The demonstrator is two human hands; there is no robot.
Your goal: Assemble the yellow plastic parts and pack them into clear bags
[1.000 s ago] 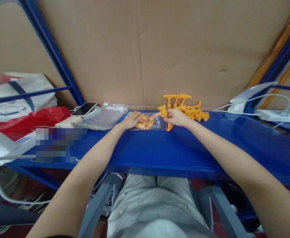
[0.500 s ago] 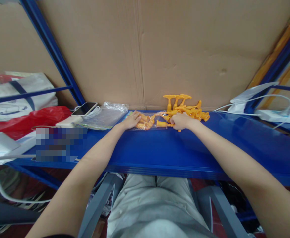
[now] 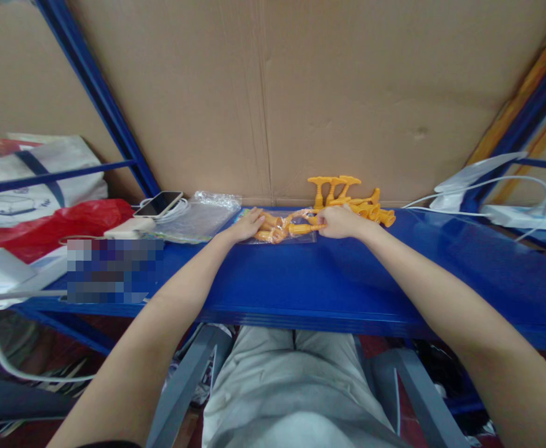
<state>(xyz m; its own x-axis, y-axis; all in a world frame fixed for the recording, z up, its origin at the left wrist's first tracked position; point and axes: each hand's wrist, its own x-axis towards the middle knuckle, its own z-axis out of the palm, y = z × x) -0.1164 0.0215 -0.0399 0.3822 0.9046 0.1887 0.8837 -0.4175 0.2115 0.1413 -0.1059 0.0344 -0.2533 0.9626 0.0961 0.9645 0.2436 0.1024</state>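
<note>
A clear plastic bag [image 3: 310, 237] with several orange plastic pieces inside lies flat near the back of the blue table. My left hand [image 3: 248, 226] is closed on the left end of this bag, its fingers over the film. Pinched in my right hand [image 3: 340, 221] is the end of an orange plastic piece [image 3: 301, 229] with a ribbed shaft; its wider end points left, at the bag's right side. Just behind and right of that hand, a pile of similar orange T-shaped pieces [image 3: 333, 182] with flared ends leans against the cardboard. My right fingertips are partly hidden.
A stack of flat clear bags [image 3: 193, 219] lies left of my left hand. Behind it are a phone [image 3: 159, 204] and coiled white cable. Red plastic [image 3: 58, 225] and a white bag [image 3: 43, 180] sit farther left. Blue posts and a cardboard wall [image 3: 198, 106] bound the table [image 3: 291, 283].
My right hand has shifted slightly left and up, pushing the orange piece toward the bag. The left hand stays at the bag's left end.
</note>
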